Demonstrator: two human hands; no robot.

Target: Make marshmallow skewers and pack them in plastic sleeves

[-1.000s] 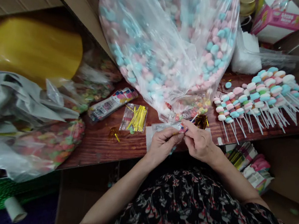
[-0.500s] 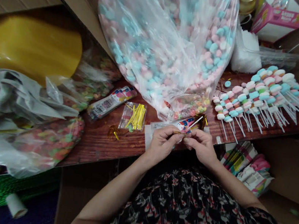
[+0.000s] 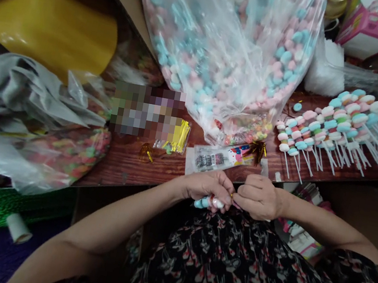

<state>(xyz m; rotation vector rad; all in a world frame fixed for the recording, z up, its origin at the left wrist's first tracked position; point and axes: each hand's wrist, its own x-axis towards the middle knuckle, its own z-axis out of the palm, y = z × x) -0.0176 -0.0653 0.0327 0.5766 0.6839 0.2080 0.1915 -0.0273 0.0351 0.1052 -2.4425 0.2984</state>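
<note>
Nearest: dark floral garment (image 3: 223, 277) across the lower frame, with the person's two forearms resting above it. Left hand (image 3: 207, 187) curled closed around a marshmallow skewer (image 3: 208, 203); only its blue and white pieces show beneath the fingers, and the stick is hidden. Right hand (image 3: 258, 197) also curled closed, fingertips meeting the left hand's; whatever they pinch is hidden, possibly a small gold glint.

Wood-grain tabletop (image 3: 125, 171), glossy. On it: one flat printed packet (image 3: 215, 158) in clear film, one gold tinsel tuft (image 3: 258, 150), and one clear sachet of gold twist ties (image 3: 178, 136), partly covered by a pixelated, unreadable patch (image 3: 146, 112). Right of these, finished skewers (image 3: 330, 130) lie overlapped, thin white sticks fanned out; exact count not possible, more than ten. One loose blue marshmallow (image 3: 297, 107) beside them.

Far: one large clear plastic bag (image 3: 226, 55) packed with pink, blue and white marshmallows, cut off by the top edge. Pink-and-white box (image 3: 372, 35) also cut off.
</note>
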